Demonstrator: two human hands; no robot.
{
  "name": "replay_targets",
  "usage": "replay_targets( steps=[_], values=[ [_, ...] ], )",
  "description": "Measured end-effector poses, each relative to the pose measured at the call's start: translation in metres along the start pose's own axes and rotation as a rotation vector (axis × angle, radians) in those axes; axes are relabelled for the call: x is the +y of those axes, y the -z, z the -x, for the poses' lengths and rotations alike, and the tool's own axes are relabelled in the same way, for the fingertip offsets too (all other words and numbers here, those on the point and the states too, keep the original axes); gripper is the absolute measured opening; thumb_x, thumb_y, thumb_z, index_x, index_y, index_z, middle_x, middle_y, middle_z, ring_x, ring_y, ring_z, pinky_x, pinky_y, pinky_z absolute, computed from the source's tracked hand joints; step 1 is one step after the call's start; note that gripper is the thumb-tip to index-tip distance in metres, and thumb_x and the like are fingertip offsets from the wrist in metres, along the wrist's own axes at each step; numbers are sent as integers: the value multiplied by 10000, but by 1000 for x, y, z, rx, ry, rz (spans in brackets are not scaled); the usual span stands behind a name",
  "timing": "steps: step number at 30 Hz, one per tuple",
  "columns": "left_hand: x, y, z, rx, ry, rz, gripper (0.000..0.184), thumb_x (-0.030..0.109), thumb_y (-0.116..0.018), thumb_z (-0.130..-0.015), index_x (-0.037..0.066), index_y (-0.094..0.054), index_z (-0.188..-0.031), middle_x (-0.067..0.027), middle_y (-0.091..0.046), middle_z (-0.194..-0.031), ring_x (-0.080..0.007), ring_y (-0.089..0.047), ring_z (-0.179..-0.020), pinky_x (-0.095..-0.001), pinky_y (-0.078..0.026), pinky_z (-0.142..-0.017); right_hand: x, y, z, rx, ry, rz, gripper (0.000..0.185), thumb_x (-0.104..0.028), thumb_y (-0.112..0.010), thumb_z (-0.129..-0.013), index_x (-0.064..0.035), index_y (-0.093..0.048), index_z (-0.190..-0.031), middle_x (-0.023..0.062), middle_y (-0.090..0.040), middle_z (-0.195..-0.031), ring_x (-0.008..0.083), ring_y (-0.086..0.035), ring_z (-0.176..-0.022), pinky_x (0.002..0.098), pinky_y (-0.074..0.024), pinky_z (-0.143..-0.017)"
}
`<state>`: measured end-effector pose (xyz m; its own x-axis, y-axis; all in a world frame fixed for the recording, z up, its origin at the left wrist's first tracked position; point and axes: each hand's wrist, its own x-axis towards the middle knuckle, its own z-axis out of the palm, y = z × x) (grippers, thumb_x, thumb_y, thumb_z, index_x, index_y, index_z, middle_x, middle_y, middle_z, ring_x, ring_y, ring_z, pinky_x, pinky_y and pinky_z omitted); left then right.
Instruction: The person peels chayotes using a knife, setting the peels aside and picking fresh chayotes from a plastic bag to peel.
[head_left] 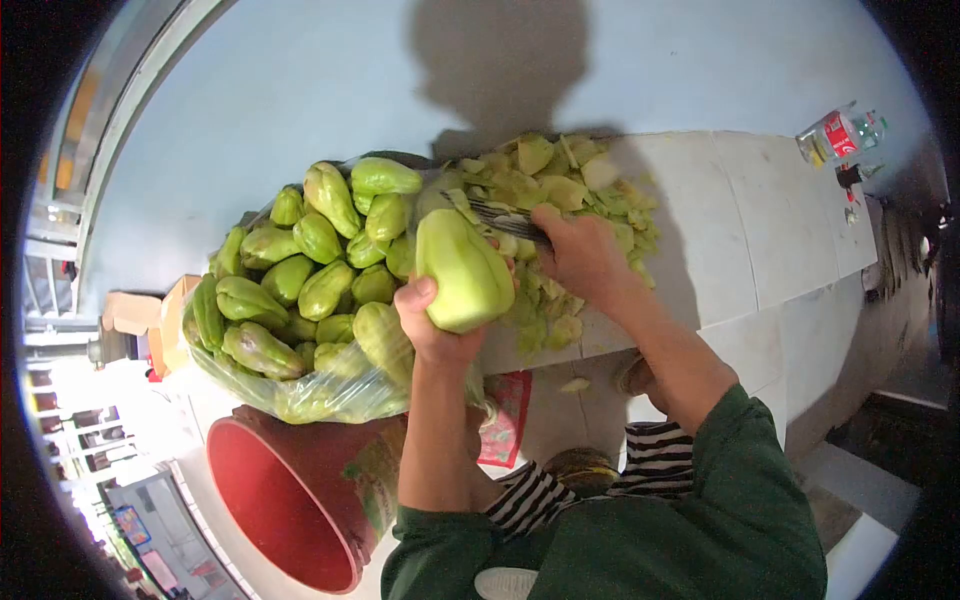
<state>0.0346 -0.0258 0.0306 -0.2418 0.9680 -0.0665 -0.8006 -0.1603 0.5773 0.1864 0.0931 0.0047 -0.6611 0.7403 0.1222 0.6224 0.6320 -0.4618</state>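
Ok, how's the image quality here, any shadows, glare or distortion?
Head view: fisheye bending and black corners; a head-shaped shadow on the wall; washed-out glare at lower left; shine on the plastic bag; the peeled fruit reasonably sharp.

No lettering can be read for certain. A clear bottle [815, 147] on the table [790, 215] wears a red label [840, 133] with pale marks too small to make out. The red bucket [285, 500] carries a worn, greenish printed patch [372, 475], its print illegible. Whatever the red patterned sheet [510, 415] near the bucket bears is likewise unreadable.
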Motion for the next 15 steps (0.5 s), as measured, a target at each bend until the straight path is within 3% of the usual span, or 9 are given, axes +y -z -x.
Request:
replay_targets(
  steps=[4,6,9,10,12,13,15],
  values=[
    [0,-3,-4,-39,-9,117,719,382,-596,-686,29,-456,-1296,-188,-590,-1127,-318,-600,-1019,-468,-508,-854,2,1,0,25,9,-114,311,-194,-643,-767,-99,-537,-1044,171,-626,-706,389,-632,-707,482,-501,-608],
    [8,-6,-6,114,-127,178,669,444,-534,-776,31,-462,-1298,-187,-592,-1128,-317,-590,-1036,-486,-488,-881,-8,7,7,228,68,-237,244,-93,-661,-737,-50,-567,-958,195,-605,-685,396,-610,-643,461,-477,-577],
    [9,4,-10,86,-132,310,626,503,-422,-876,27,-476,-1280,-193,-592,-1129,-313,-585,-1037,-479,-470,-909,-3,1,13,285,163,-276,334,-78,-672,-687,-36,-579,-1005,178,-614,-726,384,-612,-680,448,-475,-582],
    [10,-2,-11,332,-165,238,611,521,-349,-926,23,-497,-1248,-194,-595,-1120,-311,-587,-1013,-472,-472,-893,-2,2,15,284,163,-277,334,-78,-672,-687,-36,-579,-1005,178,-614,-726,384,-612,-680,448,-475,-582],
    [12,2,-14,367,-196,234,600,516,-357,-925,20,-507,-1225,-191,-599,-1103,-310,-587,-1001,-464,-472,-889,-3,7,19,263,425,-178,366,-177,-694,-665,-44,-571,-983,116,-610,-776,345,-621,-707,446,-499,-601],
    [12,3,-15,398,-227,230,589,511,-364,-923,16,-517,-1203,-189,-602,-1087,-309,-586,-989,-457,-472,-886,-6,9,19,261,426,-178,366,-177,-694,-665,-44,-571,-983,116,-610,-776,345,-621,-707,446,-499,-601],
    [10,1,-12,401,-189,224,594,521,-391,-905,2,-531,-1157,-180,-609,-1039,-306,-590,-948,-433,-477,-864,-14,12,21,300,638,-61,361,-175,-679,-649,-43,-575,-969,48,-569,-750,248,-609,-669,376,-496,-565]
  ],
)
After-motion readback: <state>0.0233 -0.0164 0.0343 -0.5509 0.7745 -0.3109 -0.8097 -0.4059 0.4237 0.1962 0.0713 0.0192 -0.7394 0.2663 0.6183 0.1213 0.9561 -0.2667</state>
